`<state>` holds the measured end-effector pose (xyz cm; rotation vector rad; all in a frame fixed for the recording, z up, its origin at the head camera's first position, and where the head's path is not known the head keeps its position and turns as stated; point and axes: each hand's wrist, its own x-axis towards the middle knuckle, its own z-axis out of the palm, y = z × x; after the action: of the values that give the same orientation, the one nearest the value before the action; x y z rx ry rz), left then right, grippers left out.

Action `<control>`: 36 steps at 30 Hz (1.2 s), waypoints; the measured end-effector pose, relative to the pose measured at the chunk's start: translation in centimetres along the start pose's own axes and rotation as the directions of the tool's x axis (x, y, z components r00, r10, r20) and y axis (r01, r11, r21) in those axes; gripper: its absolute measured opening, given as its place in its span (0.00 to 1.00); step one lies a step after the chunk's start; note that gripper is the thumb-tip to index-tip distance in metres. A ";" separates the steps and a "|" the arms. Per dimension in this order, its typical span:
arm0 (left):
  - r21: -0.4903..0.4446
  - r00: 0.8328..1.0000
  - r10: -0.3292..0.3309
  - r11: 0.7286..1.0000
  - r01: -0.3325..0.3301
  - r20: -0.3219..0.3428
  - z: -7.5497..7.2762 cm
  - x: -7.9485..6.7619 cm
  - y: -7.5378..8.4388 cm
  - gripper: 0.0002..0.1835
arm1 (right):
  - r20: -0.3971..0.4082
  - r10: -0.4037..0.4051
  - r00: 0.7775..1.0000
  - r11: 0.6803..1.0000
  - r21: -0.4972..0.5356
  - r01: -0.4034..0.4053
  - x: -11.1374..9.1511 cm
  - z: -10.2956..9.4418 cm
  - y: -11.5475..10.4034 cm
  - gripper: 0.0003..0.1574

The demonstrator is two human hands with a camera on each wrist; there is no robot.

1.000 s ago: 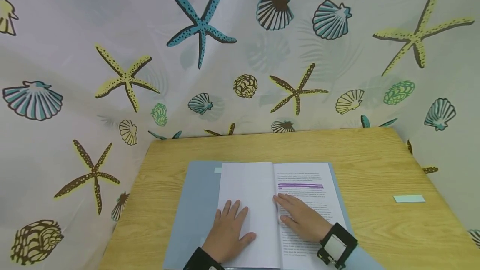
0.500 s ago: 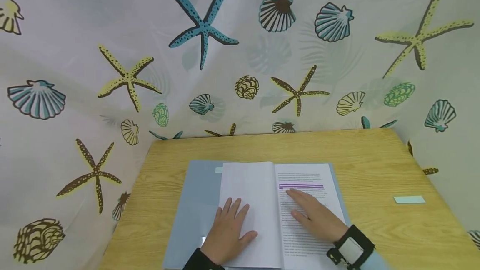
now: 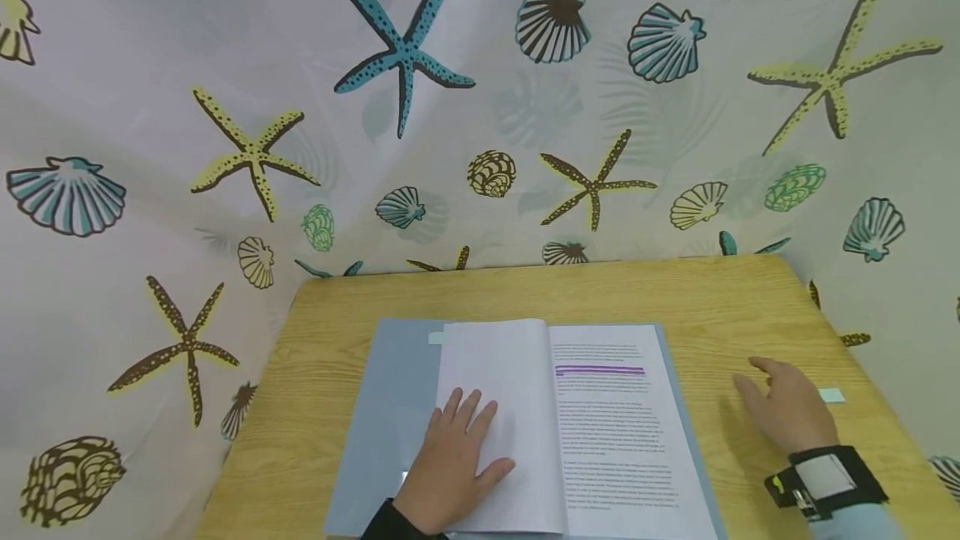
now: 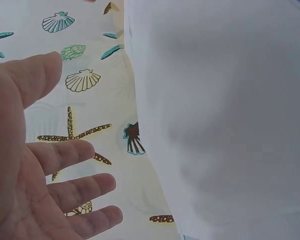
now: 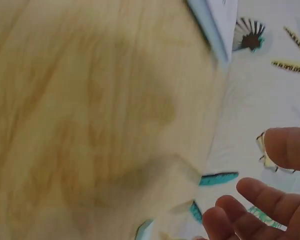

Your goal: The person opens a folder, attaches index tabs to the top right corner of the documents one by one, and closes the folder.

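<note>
A stapled or bound stack of printed pages lies spread as a booklet (image 3: 615, 440) in a blue-grey folder (image 3: 397, 390). Its left page is blank. Two purple lines (image 3: 600, 371) cross the text near the top of the right page. On the blank page rests my left hand (image 3: 453, 461), fingers spread. My right hand (image 3: 791, 407) is over the table to the right of the folder, fingers loosely bent and nothing in them. Just beyond it a pale green strip (image 3: 832, 395) shows, partly hidden by the hand. In the right wrist view the strip's end (image 5: 144, 229) appears below.
The wooden table (image 3: 562, 290) reaches back to a white cloth (image 3: 480, 90) printed with starfish and shells. A small pale tab (image 3: 436, 338) sits at the folder's upper left beside the page edge.
My right hand has left the right page and moved right, over the table near the pale green strip. The left hand stays on the blank page.
</note>
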<state>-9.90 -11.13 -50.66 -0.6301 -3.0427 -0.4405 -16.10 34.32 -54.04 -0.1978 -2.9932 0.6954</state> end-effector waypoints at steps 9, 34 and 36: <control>0.000 1.000 0.012 1.000 -0.012 -0.014 0.0 -0.2 0.1 0.37 | 0.094 0.394 0.914 0.915 -0.139 -0.380 1.1 -2.0 5.9 0.49; -0.039 0.997 0.011 0.999 -0.014 -0.077 0.8 -0.3 -0.3 0.36 | 0.070 0.333 0.940 0.935 -0.155 -0.320 1.4 0.0 4.7 0.50; -0.038 0.997 0.005 0.999 -0.008 -0.071 1.0 -0.4 -0.3 0.36 | 0.062 0.317 0.946 0.942 -0.140 -0.307 1.4 0.2 4.4 0.47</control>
<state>-9.61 -11.23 -51.69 -0.6122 -2.9711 -0.5110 -17.05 38.31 -56.13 -0.6805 -3.1225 0.5434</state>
